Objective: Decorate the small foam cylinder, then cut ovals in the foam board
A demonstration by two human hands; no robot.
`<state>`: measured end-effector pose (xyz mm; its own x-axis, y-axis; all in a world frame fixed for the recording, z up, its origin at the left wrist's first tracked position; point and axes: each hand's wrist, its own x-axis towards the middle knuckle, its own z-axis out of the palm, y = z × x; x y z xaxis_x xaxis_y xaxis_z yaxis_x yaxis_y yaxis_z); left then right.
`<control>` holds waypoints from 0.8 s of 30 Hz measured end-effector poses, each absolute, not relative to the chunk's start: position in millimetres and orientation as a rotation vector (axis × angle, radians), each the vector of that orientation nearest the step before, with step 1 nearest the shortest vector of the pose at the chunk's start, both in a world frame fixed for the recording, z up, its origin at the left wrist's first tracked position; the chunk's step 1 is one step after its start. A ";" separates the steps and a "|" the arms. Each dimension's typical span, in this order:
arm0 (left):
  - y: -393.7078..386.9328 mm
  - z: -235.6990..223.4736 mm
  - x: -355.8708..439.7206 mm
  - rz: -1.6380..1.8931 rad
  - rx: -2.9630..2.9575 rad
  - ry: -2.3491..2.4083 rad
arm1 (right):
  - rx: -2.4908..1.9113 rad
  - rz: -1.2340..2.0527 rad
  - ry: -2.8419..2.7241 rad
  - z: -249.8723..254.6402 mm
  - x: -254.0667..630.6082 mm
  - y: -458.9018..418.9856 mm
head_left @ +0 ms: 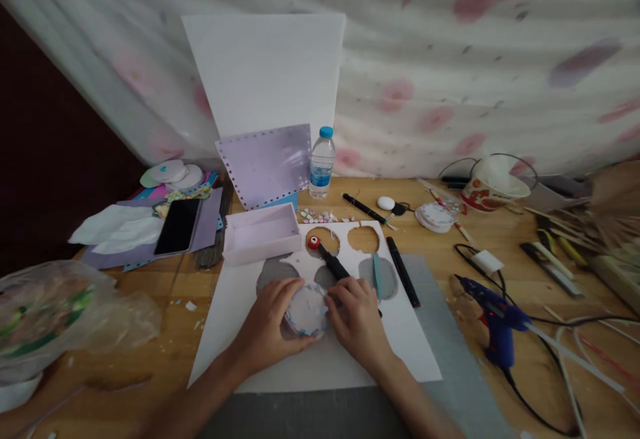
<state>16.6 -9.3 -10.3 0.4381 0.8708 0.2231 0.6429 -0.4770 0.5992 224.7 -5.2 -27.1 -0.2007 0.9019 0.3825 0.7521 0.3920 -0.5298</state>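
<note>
1. Actually, one round disc [306, 310] is over the white sheet [405, 352]; the left hand [270, 319], half curled, holds its edge.
2. The right hand [359, 319] is bent, fingertips at the other edge; whether they pinch, I cannot tell.
3. The sheet has at least four holes, some partly covered.
4. One plastic bag [120, 312] is cut off at left.

Your left hand [273, 322] grips a round white disc [306, 309] with blue-marked edges above the cut-out white sheet [350, 366], your right hand [361, 322] touching its other side, while a blue glue gun [497, 319] lies well apart to the right.
</note>
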 end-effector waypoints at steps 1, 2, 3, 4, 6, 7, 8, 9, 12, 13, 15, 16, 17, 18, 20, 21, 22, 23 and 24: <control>-8.1 -11.6 18.4 0.718 2.269 1.272 | -1.416 0.317 -2.000 -28.6 224.6 -5.8; -7.3 -13.5 19.6 0.715 2.267 1.268 | -1.417 0.332 -1.991 -30.2 225.0 -6.1; -7.0 -15.9 20.1 0.710 2.262 1.264 | -1.417 0.344 -1.982 -31.9 225.8 -6.1; -7.2 -18.3 20.1 0.709 2.257 1.263 | -1.416 0.350 -1.973 -33.3 226.8 -5.9; -8.3 -22.3 19.5 0.712 2.257 1.259 | -1.415 0.356 -1.963 -35.2 228.4 -5.5; -8.9 -23.6 19.2 0.717 2.262 1.259 | -1.414 0.357 -1.954 -35.8 228.8 -5.3; -9.4 -24.5 19.0 0.721 2.270 1.260 | -1.413 0.359 -1.939 -36.1 229.0 -5.2; -9.7 -24.9 18.9 0.722 2.277 1.263 | -1.410 0.359 -1.919 -36.4 229.0 -5.1; -9.2 -25.1 19.0 0.701 2.295 1.270 | -1.384 0.369 -1.872 -36.8 228.5 -5.3; -8.8 -25.1 18.9 0.688 2.299 1.269 | -1.370 0.372 -1.873 -36.8 228.1 -5.5; -7.8 -25.3 18.3 0.659 2.304 1.265 | -1.345 0.372 -1.884 -36.6 226.9 -5.9; -7.4 -25.6 17.9 0.648 2.307 1.260 | -1.335 0.373 -1.889 -36.4 226.0 -6.1; -7.0 -25.8 17.6 0.641 2.309 1.256 | -1.331 0.373 -1.889 -36.1 224.9 -6.2; -6.6 -26.2 17.3 0.637 2.311 1.251 | -1.329 0.372 -1.885 -35.7 223.6 -6.3; -6.1 -27.1 17.3 0.637 2.320 1.243 | -1.321 0.380 -1.878 -34.8 220.5 -6.5; -6.0 -27.7 17.7 0.639 2.327 1.242 | -1.309 0.385 -1.877 -34.5 218.7 -6.6; -5.8 -28.2 18.1 0.643 2.335 1.244 | -1.291 0.391 -1.876 -34.2 217.0 -6.5; -5.5 -28.6 18.6 0.646 2.343 1.246 | -1.269 0.399 -1.878 -34.1 215.4 -6.3; -5.1 -28.8 19.0 0.649 2.347 1.251 | -1.246 0.411 -1.881 -34.2 214.0 -5.9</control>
